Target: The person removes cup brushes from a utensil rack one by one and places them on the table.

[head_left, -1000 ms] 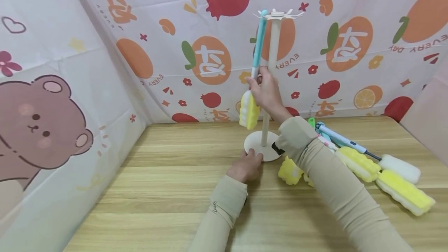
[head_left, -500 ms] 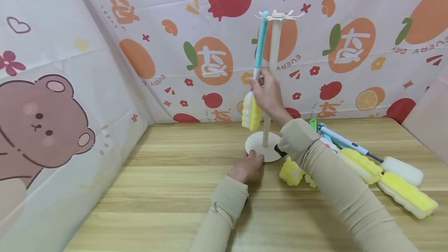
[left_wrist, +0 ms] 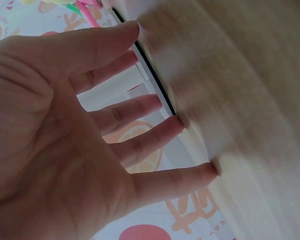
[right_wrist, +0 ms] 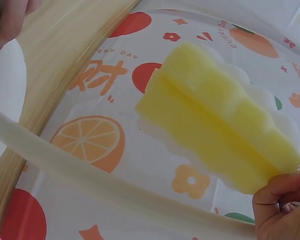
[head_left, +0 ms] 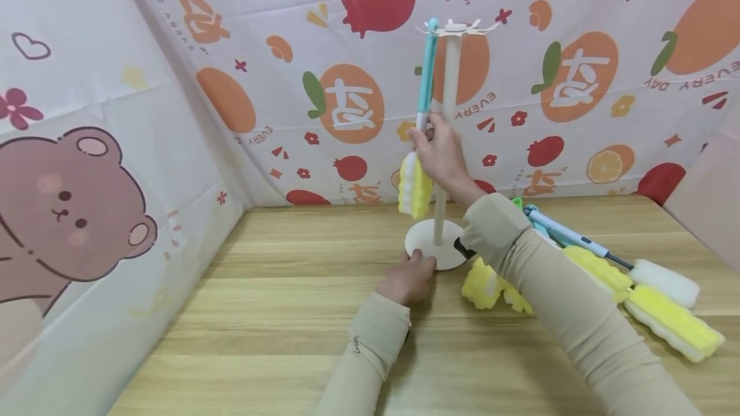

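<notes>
A white stand rises from the table, with a round base (head_left: 419, 236), a pole (head_left: 450, 76) and a ring of hooks (head_left: 462, 30) on top. My right hand (head_left: 444, 153) pinches the lower handle of a sponge bottle brush (head_left: 426, 76). The brush hangs sponge down, its teal top at a hook on the left side; whether it is hooked on I cannot tell. In the right wrist view its yellow and white sponge head (right_wrist: 210, 120) shows large. My left hand (head_left: 406, 278) rests its fingertips on the base's front edge; the left wrist view shows those fingers (left_wrist: 145, 142) spread and fairly straight.
Several more brushes lie in a pile at the right, partly behind my right forearm: yellow sponge heads (head_left: 673, 323), a white one (head_left: 665, 281) and a blue handle (head_left: 566, 228). A fruit-print cloth (head_left: 260, 165) hangs behind the wooden table (head_left: 277, 313).
Both hands keep their places on the brush and the base. The brush top and the hook ring shift very slightly left; the whole view also shifts a little.
</notes>
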Motion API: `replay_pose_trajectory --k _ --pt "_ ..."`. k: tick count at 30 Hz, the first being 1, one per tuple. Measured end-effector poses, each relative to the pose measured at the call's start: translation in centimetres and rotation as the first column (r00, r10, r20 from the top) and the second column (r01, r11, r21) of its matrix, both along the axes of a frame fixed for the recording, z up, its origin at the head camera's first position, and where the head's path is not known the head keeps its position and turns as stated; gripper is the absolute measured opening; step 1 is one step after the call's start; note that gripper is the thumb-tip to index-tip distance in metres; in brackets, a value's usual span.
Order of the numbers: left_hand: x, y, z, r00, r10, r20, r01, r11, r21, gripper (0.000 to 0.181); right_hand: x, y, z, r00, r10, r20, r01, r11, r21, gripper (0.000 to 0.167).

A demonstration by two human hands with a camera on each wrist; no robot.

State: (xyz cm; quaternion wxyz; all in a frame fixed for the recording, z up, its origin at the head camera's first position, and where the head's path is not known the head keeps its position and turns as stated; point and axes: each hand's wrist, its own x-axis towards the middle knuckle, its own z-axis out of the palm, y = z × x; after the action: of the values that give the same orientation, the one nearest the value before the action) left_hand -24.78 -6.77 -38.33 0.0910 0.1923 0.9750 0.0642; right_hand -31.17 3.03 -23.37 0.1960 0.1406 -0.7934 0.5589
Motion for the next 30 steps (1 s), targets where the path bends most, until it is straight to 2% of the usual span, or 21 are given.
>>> replay_pose_trajectory --k 30 --pt "-0.2 0.0 -0.3 1.000 0.007 0.000 -0.007 1.000 -0.025 0.025 -0.2 0.3 1.2 0.999 0.009 0.046 -0.012 0.998 0.066 0.031"
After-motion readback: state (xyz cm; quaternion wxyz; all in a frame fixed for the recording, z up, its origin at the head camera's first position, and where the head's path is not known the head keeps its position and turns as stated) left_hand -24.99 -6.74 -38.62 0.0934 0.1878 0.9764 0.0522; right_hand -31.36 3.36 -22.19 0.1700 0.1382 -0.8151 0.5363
